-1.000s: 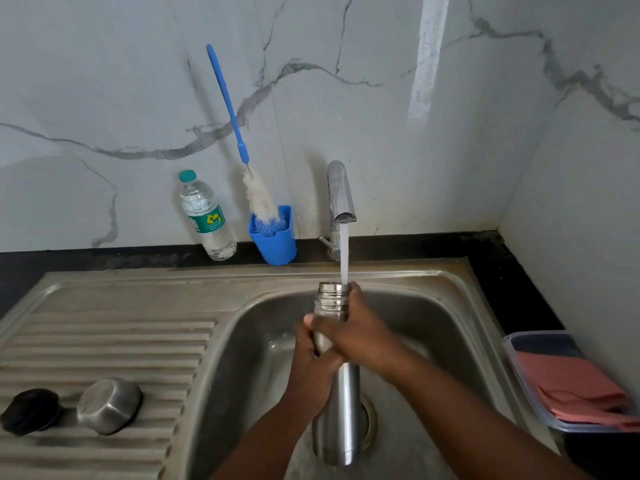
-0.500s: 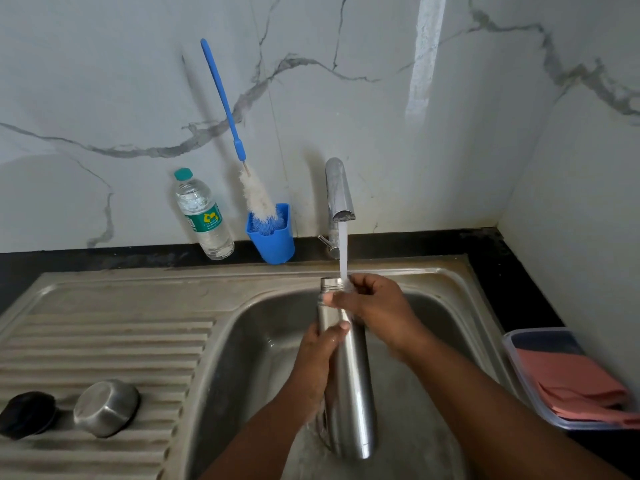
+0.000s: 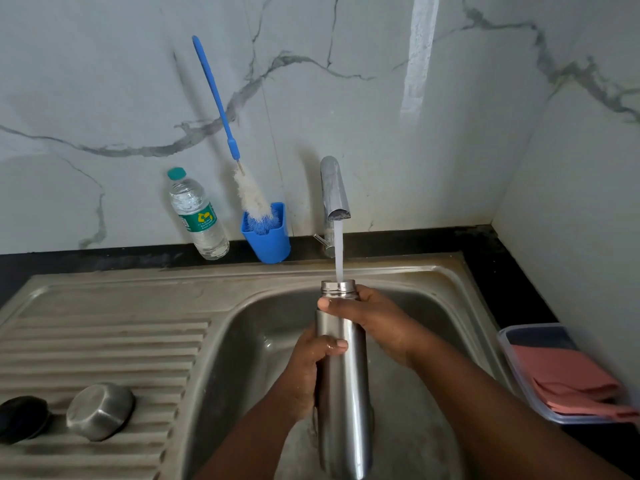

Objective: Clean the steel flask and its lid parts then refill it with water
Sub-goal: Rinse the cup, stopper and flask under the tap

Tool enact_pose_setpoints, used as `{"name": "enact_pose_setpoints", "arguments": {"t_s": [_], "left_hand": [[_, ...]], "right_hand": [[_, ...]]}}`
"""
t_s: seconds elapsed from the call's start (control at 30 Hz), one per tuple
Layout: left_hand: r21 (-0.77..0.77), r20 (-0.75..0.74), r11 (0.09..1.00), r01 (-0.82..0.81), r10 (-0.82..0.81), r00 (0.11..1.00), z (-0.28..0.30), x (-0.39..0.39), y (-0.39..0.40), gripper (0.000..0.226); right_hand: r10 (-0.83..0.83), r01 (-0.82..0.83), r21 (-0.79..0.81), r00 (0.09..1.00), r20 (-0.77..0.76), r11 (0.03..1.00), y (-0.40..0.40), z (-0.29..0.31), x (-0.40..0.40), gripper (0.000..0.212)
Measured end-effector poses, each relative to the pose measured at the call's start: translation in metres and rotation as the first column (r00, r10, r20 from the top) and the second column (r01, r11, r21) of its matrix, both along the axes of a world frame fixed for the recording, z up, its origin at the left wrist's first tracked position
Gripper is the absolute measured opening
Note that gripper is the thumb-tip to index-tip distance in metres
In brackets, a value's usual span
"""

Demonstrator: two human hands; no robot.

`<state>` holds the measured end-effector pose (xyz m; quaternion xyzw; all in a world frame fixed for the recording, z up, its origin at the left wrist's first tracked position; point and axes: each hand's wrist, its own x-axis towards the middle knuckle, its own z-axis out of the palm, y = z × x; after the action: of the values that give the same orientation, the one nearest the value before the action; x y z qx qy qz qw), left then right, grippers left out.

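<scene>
Steel flask point(image 3: 343, 393) upright at centre frame, over the sink point(image 3: 242, 341), mouth under the tap point(image 3: 334, 192) stream. Right hand point(image 3: 374, 320) grip clamped around the flask neck; left hand point(image 3: 308, 372) grip clamped on the flask mid-body. Steel cap point(image 3: 100, 410) and black lid part point(image 3: 22, 419) at lower left, on the drainboard point(image 3: 104, 344).

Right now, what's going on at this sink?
A person holds a steel flask upright over the sink basin with both hands: the left hand around its body, the right hand at its neck. Tap water runs into the open mouth. The steel cap and a black lid part lie on the drainboard.
</scene>
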<state>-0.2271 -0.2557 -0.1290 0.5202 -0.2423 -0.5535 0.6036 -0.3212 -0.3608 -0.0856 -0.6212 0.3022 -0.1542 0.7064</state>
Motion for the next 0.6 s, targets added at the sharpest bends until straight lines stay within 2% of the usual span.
{"name": "enact_pose_setpoints", "arguments": {"t_s": [0.1, 0.13, 0.2, 0.23, 0.27, 0.3, 0.37, 0.4, 0.47, 0.53, 0.6], "left_hand": [[-0.007, -0.065, 0.995, -0.095, 0.095, 0.993, -0.003, -0.006, 0.001, 0.049], [0.006, -0.089, 0.993, -0.121, 0.121, 0.989, -0.003, -0.007, 0.001, 0.042], [0.056, -0.048, 0.99, -0.132, 0.134, 0.99, -0.005, -0.005, 0.004, 0.046], [0.063, -0.018, 0.99, -0.13, 0.131, 0.991, -0.006, -0.004, 0.004, 0.048], [0.047, 0.013, 0.99, -0.131, 0.131, 0.991, -0.006, -0.003, 0.004, 0.045], [0.034, 0.055, 0.989, -0.141, 0.139, 0.989, -0.006, -0.002, 0.004, 0.044], [0.015, 0.093, 0.992, -0.128, 0.126, 0.988, -0.01, 0.002, 0.003, 0.065], [0.009, 0.089, 0.996, -0.091, 0.09, 0.992, -0.011, 0.004, 0.002, 0.079], [0.0, 0.038, 1.0, 0.002, -0.002, 0.999, -0.01, 0.006, 0.002, 0.098], [0.006, -0.088, 0.997, 0.075, -0.074, 0.993, -0.007, 0.007, 0.001, 0.095], [-0.001, -0.176, 0.995, 0.098, -0.097, 0.98, -0.004, 0.012, 0.0, 0.079]], "right_hand": [[-0.057, 0.053, -0.103, 0.997, -0.041, 0.993, 0.013, -0.006, 0.005, 0.044], [-0.056, 0.045, -0.162, 0.996, -0.066, 0.986, 0.021, -0.006, 0.008, 0.056], [-0.06, -0.001, -0.342, 0.984, -0.166, 0.94, 0.037, -0.011, 0.014, 0.092], [-0.068, -0.02, -0.411, 0.978, -0.197, 0.911, 0.041, -0.013, 0.016, 0.099], [-0.08, -0.004, -0.426, 0.98, -0.18, 0.905, 0.041, -0.015, 0.016, 0.096], [-0.079, 0.028, -0.355, 0.988, -0.129, 0.935, 0.036, -0.014, 0.016, 0.084], [-0.014, 0.009, -0.099, 0.999, -0.049, 0.995, 0.021, -0.007, 0.012, 0.058], [0.03, -0.03, 0.021, 1.0, -0.007, 0.999, 0.012, -0.005, 0.009, 0.055], [0.095, -0.105, 0.181, 0.994, 0.06, 0.978, -0.001, -0.005, 0.002, 0.063], [0.074, -0.098, 0.28, 0.993, 0.095, 0.955, -0.002, -0.008, -0.003, 0.066], [0.043, -0.067, 0.257, 0.994, 0.098, 0.964, 0.003, -0.011, -0.005, 0.055]]}}
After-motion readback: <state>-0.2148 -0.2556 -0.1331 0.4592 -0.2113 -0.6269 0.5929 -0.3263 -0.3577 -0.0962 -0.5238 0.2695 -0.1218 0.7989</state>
